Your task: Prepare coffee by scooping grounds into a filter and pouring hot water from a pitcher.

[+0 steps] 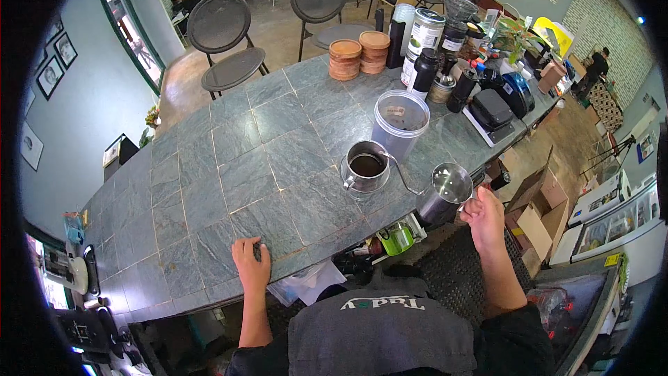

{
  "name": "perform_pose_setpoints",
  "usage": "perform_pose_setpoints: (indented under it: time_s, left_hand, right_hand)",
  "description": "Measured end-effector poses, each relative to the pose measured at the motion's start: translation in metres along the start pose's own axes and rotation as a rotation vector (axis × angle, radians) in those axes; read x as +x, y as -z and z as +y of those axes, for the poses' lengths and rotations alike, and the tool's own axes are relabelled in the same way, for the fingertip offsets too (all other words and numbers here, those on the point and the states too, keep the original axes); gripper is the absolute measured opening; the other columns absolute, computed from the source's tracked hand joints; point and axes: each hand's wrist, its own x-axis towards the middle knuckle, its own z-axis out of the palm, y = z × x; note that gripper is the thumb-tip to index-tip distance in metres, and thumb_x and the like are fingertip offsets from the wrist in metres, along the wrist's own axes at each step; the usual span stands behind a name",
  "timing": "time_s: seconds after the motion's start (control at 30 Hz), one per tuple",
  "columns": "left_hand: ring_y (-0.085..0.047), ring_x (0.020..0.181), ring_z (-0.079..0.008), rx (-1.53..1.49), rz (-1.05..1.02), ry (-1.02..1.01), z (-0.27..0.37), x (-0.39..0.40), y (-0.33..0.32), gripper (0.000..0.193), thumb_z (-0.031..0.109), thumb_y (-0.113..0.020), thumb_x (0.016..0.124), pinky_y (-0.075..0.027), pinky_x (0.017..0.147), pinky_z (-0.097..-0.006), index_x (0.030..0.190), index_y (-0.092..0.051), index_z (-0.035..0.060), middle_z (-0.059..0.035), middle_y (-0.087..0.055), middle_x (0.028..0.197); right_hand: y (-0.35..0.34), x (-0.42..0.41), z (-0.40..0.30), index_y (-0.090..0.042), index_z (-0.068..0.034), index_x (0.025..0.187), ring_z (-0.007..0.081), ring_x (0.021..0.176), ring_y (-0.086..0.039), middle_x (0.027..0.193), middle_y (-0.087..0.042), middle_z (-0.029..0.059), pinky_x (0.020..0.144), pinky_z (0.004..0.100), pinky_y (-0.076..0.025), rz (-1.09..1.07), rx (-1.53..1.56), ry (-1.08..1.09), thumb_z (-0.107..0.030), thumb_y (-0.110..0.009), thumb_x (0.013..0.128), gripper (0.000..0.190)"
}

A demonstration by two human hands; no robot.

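Observation:
My right hand grips the handle of a gooseneck kettle of shiny metal, held by the counter's near edge. The kettle's thin curved spout reaches left to a coffee dripper, its tip over the rim. Dark coffee grounds or liquid fills the dripper, which sits over a glass vessel. Directly behind stands a translucent plastic tub with a pale rim. My left hand rests on the tiled counter near its front edge, fingers slightly curled, holding nothing.
Round wooden containers, a black bottle, a hand grinder and a scale crowd the counter's back right. Two dark chairs face the far side. An open cardboard box is on the right. People are in the background.

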Motion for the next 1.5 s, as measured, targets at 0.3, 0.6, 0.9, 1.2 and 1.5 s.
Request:
perform_pose_setpoints:
  time_s: [0.3,0.6,0.9,1.2,1.5]
  left_hand:
    - [-0.049,0.087,-0.0303,0.004,0.032,0.016,0.006,0.002,0.002,0.015,0.003,-0.062,0.076,-0.04,0.08,-0.0387,0.091,-0.059,0.0017,-0.0124,-0.051,0.087]
    - [-0.05,0.086,-0.0303,0.032,0.037,0.024,0.008,0.001,0.002,0.013,0.004,-0.061,0.076,-0.04,0.079,-0.0386,0.089,-0.059,0.0011,-0.0126,-0.052,0.087]
    - [-0.05,0.087,-0.0304,0.028,0.023,0.038,0.009,0.003,0.001,0.012,0.004,-0.06,0.077,-0.04,0.079,-0.0391,0.089,-0.059,0.001,-0.0129,-0.052,0.087]
    - [-0.049,0.088,-0.0305,0.028,0.025,0.014,0.006,0.002,0.001,0.015,0.005,-0.061,0.077,-0.039,0.081,-0.0396,0.091,-0.059,0.0011,-0.0126,-0.051,0.088]
    - [-0.049,0.09,-0.0321,0.009,0.007,0.017,0.003,0.001,0.001,0.017,0.006,-0.062,0.076,-0.039,0.082,-0.0424,0.092,-0.059,0.0025,-0.0129,-0.051,0.091]
  right_hand:
    - [0.002,0.011,-0.016,-0.04,-0.016,0.07,0.0047,0.056,-0.035,0.062,-0.032,-0.0081,0.053,0.0233,-0.032,-0.057,-0.11,-0.036,-0.028,-0.051,0.095,0.03]
    - [0.003,0.017,-0.023,-0.036,-0.016,0.067,0.0043,0.056,-0.031,0.061,-0.03,-0.0076,0.052,0.0224,-0.029,-0.061,-0.155,-0.069,-0.026,-0.049,0.096,0.033]
    - [0.0,0.013,-0.019,-0.038,-0.016,0.068,0.0048,0.056,-0.032,0.062,-0.031,-0.0076,0.052,0.0228,-0.03,-0.042,-0.134,-0.061,-0.027,-0.05,0.095,0.031]
    - [-0.007,0.012,-0.017,-0.038,-0.017,0.069,0.0044,0.057,-0.032,0.061,-0.031,-0.008,0.052,0.0224,-0.03,-0.02,-0.131,-0.028,-0.028,-0.051,0.095,0.031]
    - [0.0,0.014,-0.015,-0.04,-0.016,0.069,0.0047,0.056,-0.033,0.059,-0.033,-0.0069,0.052,0.0228,-0.031,-0.012,-0.15,0.001,-0.03,-0.051,0.094,0.031]
